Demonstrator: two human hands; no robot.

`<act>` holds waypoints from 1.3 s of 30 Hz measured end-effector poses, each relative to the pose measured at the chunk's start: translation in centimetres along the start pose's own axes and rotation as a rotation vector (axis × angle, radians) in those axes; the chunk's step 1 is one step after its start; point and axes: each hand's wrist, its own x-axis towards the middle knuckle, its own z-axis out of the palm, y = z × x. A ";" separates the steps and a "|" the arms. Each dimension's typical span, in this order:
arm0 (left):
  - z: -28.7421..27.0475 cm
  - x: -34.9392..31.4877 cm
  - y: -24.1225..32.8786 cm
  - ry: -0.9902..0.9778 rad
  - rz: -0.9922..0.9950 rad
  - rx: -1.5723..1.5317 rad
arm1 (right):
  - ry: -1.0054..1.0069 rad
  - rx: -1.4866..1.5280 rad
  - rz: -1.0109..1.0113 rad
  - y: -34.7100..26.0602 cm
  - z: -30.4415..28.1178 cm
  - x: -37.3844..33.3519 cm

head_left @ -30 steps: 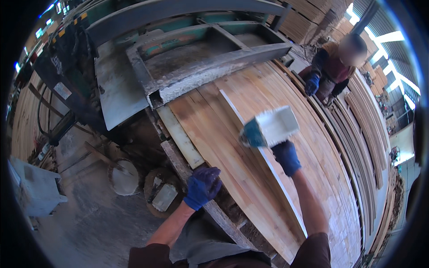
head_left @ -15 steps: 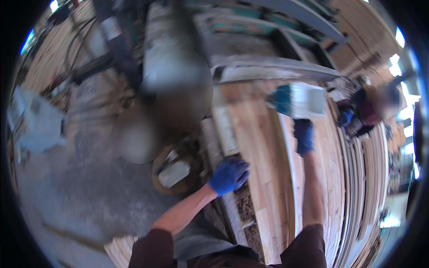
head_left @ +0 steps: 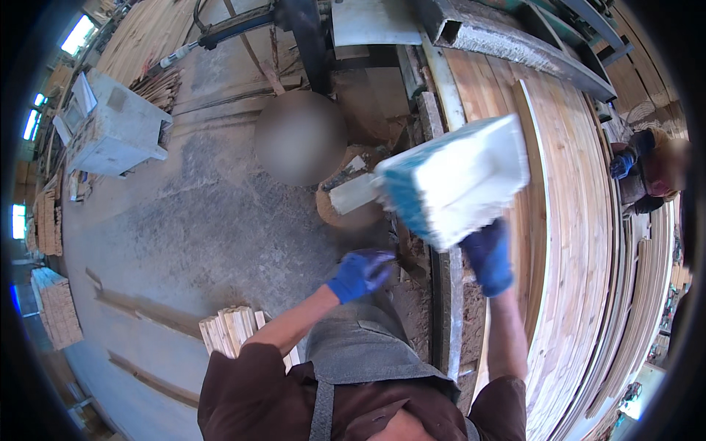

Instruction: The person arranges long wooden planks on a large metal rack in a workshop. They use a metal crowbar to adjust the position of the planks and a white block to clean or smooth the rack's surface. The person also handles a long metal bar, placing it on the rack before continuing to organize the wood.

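My right hand (head_left: 488,253), in a blue glove, grips a boxy white and teal container (head_left: 471,176) from its near side. The container is tilted and smeared by motion, its white end toward the right and its teal end toward the left. It hangs above the edge of a wide panel of pale wood strips (head_left: 577,206). My left hand (head_left: 362,275), also blue-gloved, is held low left of the panel with its fingers loosely apart and nothing seen in them. Beyond it, a pale block-like piece (head_left: 351,194) lies on a round brown container (head_left: 329,209), partly hidden by the held container.
A metal beam (head_left: 515,51) crosses the far end of the panel. At right a co-worker (head_left: 647,173) in gloves stands beside stacked long boards (head_left: 640,294). A grey-white box-shaped unit (head_left: 118,128) sits on the floor (head_left: 220,213) at left; cut wood pieces (head_left: 234,329) lie near me.
My right hand has brought the container left and nearer, tilting it. My left hand has shifted slightly left, off the panel's edge, and its fingers have loosened. The view has turned leftward.
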 end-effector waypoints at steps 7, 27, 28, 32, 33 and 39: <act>-5.2 -26.7 -21.2 0.249 -0.909 -0.126 | 0.013 -0.665 0.013 24.7 7.9 3.8; -19.3 -41.8 -19.9 0.207 -1.894 -0.707 | -0.325 -1.455 0.087 41.6 13.4 8.4; -18.7 -40.4 -21.2 0.186 -1.934 -0.693 | -0.329 -1.376 0.172 41.2 13.2 8.7; -20.4 -33.6 -24.8 0.067 -1.563 -0.759 | -0.045 -1.024 0.108 39.7 14.9 10.8; -21.2 -32.5 -25.8 0.072 -1.538 -0.628 | -0.007 -0.979 0.103 40.3 14.6 11.0; -23.0 -30.8 -26.7 -0.033 -1.760 -0.442 | 0.013 -0.912 0.080 42.8 15.4 10.5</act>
